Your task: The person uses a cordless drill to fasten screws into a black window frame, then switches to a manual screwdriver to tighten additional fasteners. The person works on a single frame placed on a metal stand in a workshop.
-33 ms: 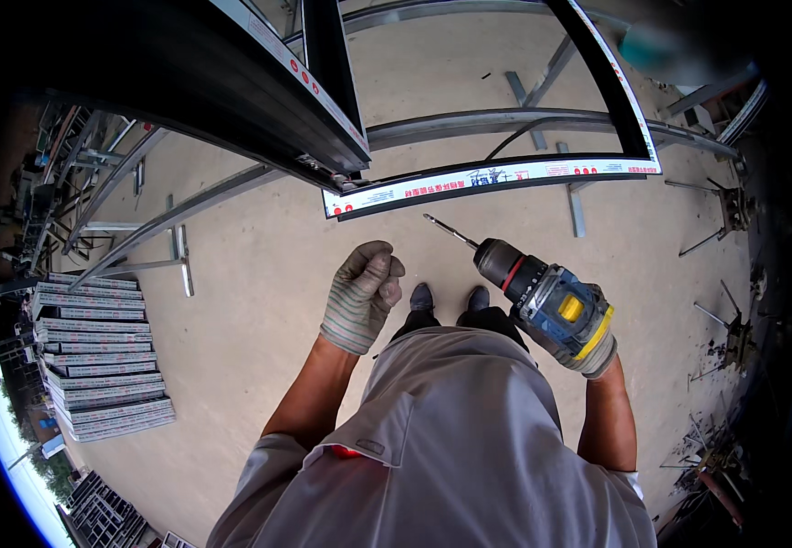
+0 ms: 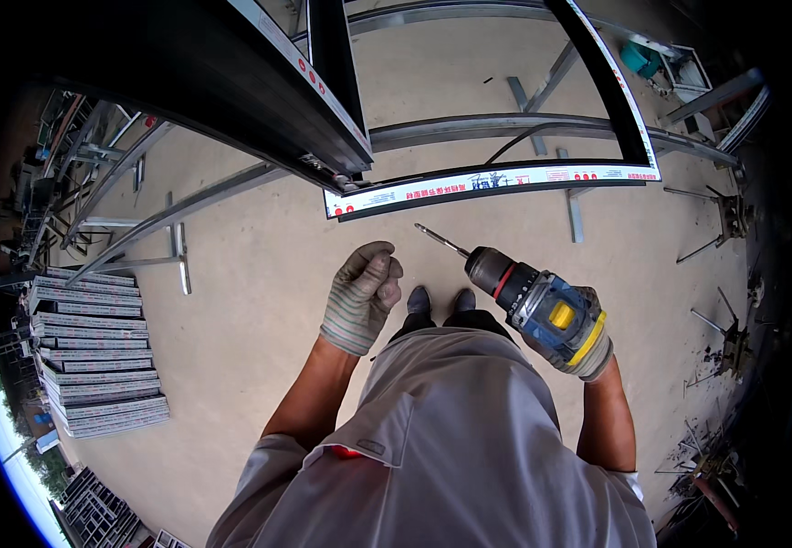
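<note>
My right hand [image 2: 594,342], in a striped work glove, grips a blue and black cordless drill [image 2: 555,312] with yellow parts. Its long bit [image 2: 441,239] points up and left, short of the near edge of a dark metal frame [image 2: 496,180] with printed white film on it. My left hand [image 2: 362,297], gloved the same way, is raised to the left of the bit with thumb and fingers pinched together. Whatever it may hold is too small or hidden to make out. Both hands are apart from the frame.
Long steel rails [image 2: 496,128] on legs run under the frame. A dark upright profile [image 2: 323,100] rises at its left corner. A stack of film-covered profiles [image 2: 99,356] lies on the left floor. Metal stands [image 2: 732,215] line the right side, and a teal container [image 2: 638,59] sits far right.
The drill and my right hand have shifted slightly left and nearer to me. My left hand stays pinched in about the same place.
</note>
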Demonstrator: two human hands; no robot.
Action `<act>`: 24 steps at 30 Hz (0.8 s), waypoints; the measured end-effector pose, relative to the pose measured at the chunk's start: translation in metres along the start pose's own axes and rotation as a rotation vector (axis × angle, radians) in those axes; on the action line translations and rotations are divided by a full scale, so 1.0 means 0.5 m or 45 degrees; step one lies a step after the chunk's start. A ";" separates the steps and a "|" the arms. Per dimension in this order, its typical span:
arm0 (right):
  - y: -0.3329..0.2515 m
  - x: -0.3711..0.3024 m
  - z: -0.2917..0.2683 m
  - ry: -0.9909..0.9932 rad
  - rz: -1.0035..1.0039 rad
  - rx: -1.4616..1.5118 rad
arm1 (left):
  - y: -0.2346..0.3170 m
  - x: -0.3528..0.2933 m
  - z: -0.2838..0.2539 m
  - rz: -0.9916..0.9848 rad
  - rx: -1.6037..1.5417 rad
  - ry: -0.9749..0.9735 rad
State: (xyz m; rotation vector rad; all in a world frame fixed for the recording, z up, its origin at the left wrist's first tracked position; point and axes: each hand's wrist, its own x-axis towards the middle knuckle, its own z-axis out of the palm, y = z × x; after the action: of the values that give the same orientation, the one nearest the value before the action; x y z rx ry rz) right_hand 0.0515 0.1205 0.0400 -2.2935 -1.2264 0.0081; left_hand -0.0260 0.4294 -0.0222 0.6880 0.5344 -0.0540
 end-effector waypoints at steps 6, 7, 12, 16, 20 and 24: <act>0.019 0.017 -0.004 -0.177 0.150 0.349 | -0.015 -0.015 0.019 0.108 -0.131 -0.086; 0.019 0.014 -0.001 -0.209 0.202 0.426 | -0.019 -0.021 0.018 0.099 -0.167 -0.095; 0.015 0.015 0.000 -0.285 0.277 0.554 | -0.011 -0.028 0.040 0.128 -0.172 0.004; 0.008 0.008 0.009 -0.271 0.202 0.469 | 0.008 -0.012 0.028 0.121 -0.135 -0.119; -0.020 0.017 0.025 -0.160 0.157 0.354 | 0.043 0.011 0.011 0.050 -0.048 -0.242; -0.066 0.043 0.051 -0.108 0.297 0.501 | 0.092 0.025 -0.017 0.025 0.116 -0.265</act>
State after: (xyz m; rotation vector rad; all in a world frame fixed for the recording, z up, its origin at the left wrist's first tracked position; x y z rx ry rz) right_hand 0.0326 0.1632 0.0384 -2.0869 -0.8949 0.3991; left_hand -0.0090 0.4718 -0.0066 0.7664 0.3264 -0.1307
